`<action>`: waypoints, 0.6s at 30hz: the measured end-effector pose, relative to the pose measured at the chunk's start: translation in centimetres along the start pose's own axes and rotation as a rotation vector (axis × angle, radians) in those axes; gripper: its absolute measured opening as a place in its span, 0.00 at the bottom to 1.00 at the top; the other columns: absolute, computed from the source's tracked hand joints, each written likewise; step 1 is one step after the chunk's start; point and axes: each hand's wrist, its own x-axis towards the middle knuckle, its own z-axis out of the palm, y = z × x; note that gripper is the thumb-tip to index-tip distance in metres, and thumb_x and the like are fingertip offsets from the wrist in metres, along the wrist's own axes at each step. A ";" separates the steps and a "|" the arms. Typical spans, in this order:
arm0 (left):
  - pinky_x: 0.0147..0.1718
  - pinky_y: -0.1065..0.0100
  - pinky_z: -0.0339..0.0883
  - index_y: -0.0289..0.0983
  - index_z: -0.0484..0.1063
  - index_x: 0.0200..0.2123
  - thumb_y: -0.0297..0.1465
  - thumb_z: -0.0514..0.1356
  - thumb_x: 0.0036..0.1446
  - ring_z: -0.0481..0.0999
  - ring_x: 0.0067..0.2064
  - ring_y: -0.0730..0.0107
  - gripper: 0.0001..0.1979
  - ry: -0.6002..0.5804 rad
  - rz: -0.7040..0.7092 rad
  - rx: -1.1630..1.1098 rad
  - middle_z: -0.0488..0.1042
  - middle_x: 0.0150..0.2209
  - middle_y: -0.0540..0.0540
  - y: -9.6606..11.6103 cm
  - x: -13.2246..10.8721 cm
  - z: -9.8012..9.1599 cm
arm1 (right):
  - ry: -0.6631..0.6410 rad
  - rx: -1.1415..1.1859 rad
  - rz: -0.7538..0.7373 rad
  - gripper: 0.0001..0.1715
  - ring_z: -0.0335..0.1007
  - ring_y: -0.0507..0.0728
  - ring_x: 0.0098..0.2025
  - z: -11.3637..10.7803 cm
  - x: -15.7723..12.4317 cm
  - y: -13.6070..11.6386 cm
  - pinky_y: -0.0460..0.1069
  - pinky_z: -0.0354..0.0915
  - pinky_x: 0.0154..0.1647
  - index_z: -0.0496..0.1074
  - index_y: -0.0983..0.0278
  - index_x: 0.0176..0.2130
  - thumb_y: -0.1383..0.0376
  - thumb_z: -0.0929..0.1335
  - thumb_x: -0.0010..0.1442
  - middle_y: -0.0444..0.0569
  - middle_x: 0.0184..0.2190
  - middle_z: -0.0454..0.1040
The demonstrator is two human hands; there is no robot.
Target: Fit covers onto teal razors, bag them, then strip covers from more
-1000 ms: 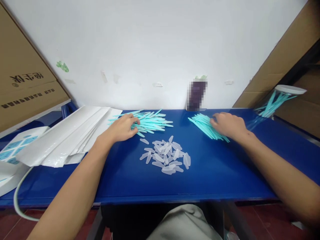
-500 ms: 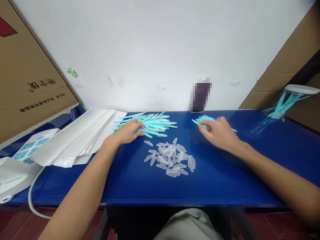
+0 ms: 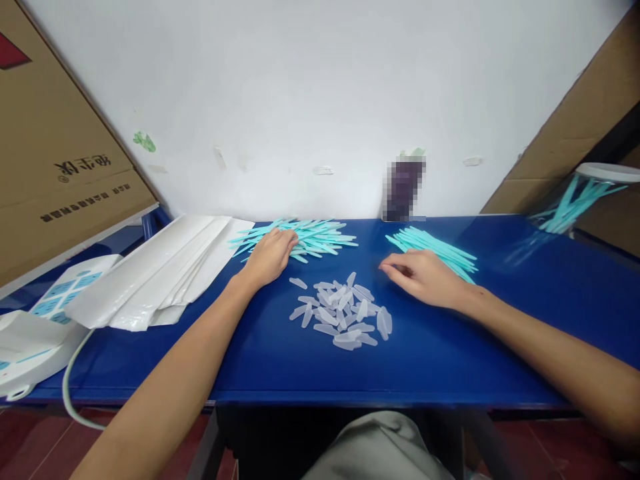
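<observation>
My left hand (image 3: 271,256) rests at the loose pile of slim turquoise sticks (image 3: 325,235), which look like eyebrow razors. Its fingers are curled and closed, and what they hold, if anything, is lost against the pile. My right hand (image 3: 420,275) is low over the table, thumb and fingertips pinched together, with nothing showing between them. Just behind it lies a neater row of the same turquoise sticks (image 3: 433,245), partly covered by that hand. Between my hands and closer to me are scattered translucent blade-shaped covers (image 3: 345,310).
White plastic sleeves (image 3: 155,267) and a white device with blue keys (image 3: 63,293) lie on the left of the blue table (image 3: 280,363). A phone-like dark object (image 3: 403,190) leans on the wall. At right, a clear jar (image 3: 575,207) holds turquoise sticks. A cardboard box (image 3: 75,147) stands left.
My left hand has shifted slightly right and its fingers have closed at the pile. My right hand has drawn down toward me, uncovering more of the row of sticks.
</observation>
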 end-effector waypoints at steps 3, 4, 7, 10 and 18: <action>0.40 0.62 0.63 0.38 0.67 0.49 0.37 0.42 0.73 0.74 0.43 0.58 0.17 0.094 -0.115 -0.032 0.76 0.44 0.39 0.8 -0.1 -0.9 | 0.008 0.022 -0.039 0.21 0.72 0.54 0.28 0.1 -0.1 -0.3 0.49 0.61 0.32 0.81 0.63 0.40 0.58 0.61 0.69 0.48 0.28 0.80; 0.39 0.63 0.63 0.38 0.68 0.49 0.37 0.43 0.73 0.75 0.42 0.58 0.17 0.155 -0.152 -0.055 0.76 0.43 0.40 1.2 -0.2 -1.3 | 0.020 0.033 -0.056 0.21 0.72 0.54 0.28 0.2 -0.1 -0.4 0.49 0.62 0.33 0.81 0.63 0.39 0.59 0.61 0.69 0.49 0.29 0.80; 0.34 0.66 0.62 0.40 0.70 0.42 0.42 0.50 0.70 0.72 0.34 0.64 0.14 0.470 -0.218 -0.296 0.74 0.33 0.45 3.0 -0.2 -2.7 | 0.090 0.072 -0.092 0.20 0.72 0.53 0.28 0.4 -0.2 -0.5 0.49 0.63 0.32 0.81 0.63 0.38 0.59 0.62 0.68 0.49 0.29 0.80; 0.22 0.70 0.53 0.40 0.65 0.27 0.49 0.51 0.69 0.59 0.21 0.73 0.23 0.827 -0.306 -0.903 0.61 0.20 0.52 6.0 0.0 -4.8 | 0.213 0.110 -0.128 0.17 0.67 0.52 0.23 0.3 -0.2 -0.9 0.48 0.61 0.28 0.80 0.63 0.37 0.54 0.69 0.62 0.46 0.21 0.74; 0.14 0.74 0.42 0.38 0.46 0.18 0.51 0.44 0.71 0.41 0.15 0.80 0.32 0.479 -0.520 -1.904 0.43 0.14 0.56 12.4 0.9 -7.9 | 0.482 0.145 -0.371 0.15 0.67 0.54 0.27 -0.6 -0.7 -3.3 0.49 0.62 0.28 0.77 0.63 0.44 0.60 0.64 0.64 0.47 0.26 0.72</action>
